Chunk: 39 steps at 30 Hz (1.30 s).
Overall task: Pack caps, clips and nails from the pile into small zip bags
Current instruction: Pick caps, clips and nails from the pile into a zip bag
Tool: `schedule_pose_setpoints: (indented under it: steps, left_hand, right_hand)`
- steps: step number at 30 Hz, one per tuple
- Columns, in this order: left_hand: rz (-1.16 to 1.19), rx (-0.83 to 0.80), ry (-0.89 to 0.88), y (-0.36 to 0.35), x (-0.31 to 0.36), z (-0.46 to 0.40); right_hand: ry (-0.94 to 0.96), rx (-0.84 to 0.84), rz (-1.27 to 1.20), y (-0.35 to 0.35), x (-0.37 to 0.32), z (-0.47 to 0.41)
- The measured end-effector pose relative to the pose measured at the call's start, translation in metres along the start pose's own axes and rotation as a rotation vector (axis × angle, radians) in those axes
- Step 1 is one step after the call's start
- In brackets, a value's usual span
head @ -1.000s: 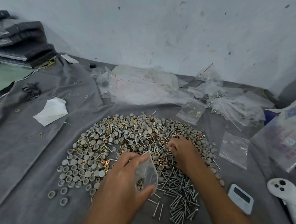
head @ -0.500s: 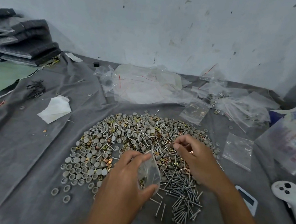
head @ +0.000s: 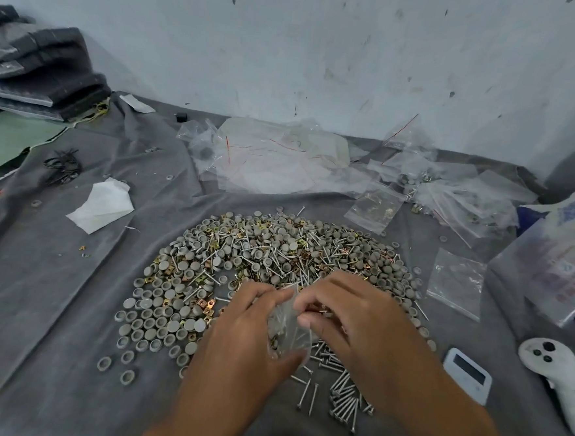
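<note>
Your left hand [head: 243, 344] grips a small clear zip bag [head: 288, 330] above the near edge of the pile [head: 276, 264] of grey caps, brass clips and nails on the grey cloth [head: 52, 303]. Your right hand [head: 357, 321] pinches its fingertips together at the bag's mouth; what they hold cannot be told.

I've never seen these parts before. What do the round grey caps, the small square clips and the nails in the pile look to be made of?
Caps: likely plastic, matte uniform grey, hollow underneath. Clips: probably plated metal, shiny brass-copper glint. Nails: apparently steel, silvery and reflective.
</note>
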<state>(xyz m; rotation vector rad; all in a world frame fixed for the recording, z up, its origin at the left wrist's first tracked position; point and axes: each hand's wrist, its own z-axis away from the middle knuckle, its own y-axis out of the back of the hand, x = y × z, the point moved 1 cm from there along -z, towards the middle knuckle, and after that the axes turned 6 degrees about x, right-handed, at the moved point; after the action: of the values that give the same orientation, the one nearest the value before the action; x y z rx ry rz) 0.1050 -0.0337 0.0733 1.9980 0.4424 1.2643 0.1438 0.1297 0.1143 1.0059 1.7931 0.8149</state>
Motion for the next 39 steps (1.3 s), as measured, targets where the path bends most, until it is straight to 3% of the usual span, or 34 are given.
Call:
schedule_pose_setpoints:
  steps: [3, 8, 17, 23, 27, 31, 39]
  left_hand:
    - [0.005, 0.005, -0.008, 0.001, 0.001, 0.0]
    - [0.104, 0.072, -0.025, 0.009, 0.005, -0.002]
    - [0.436, 0.18, -0.052, 0.035, 0.008, -0.001]
    - [0.603, 0.165, -0.009, 0.043, 0.008, -0.002]
    - [0.641, 0.13, 0.023, 0.045, 0.008, -0.002]
    - [0.626, 0.111, 0.008, 0.044, 0.014, 0.003]
    - [0.27, 0.223, -0.131, 0.038, 0.035, 0.005]
  right_hand:
    - [-0.013, -0.055, 0.041, -0.011, 0.001, 0.002]
    - [-0.077, 0.042, -0.026, -0.006, 0.025, -0.005]
    - [-0.069, 0.116, -0.53, 0.007, 0.021, -0.003]
    - [-0.082, 0.154, -0.651, 0.013, 0.013, 0.012]
    - [-0.106, 0.267, -0.65, 0.015, 0.009, 0.017]
    - [-0.169, 0.371, -0.645, 0.012, 0.002, 0.02]
    - [-0.177, 0.428, -0.538, 0.008, -0.009, 0.028]
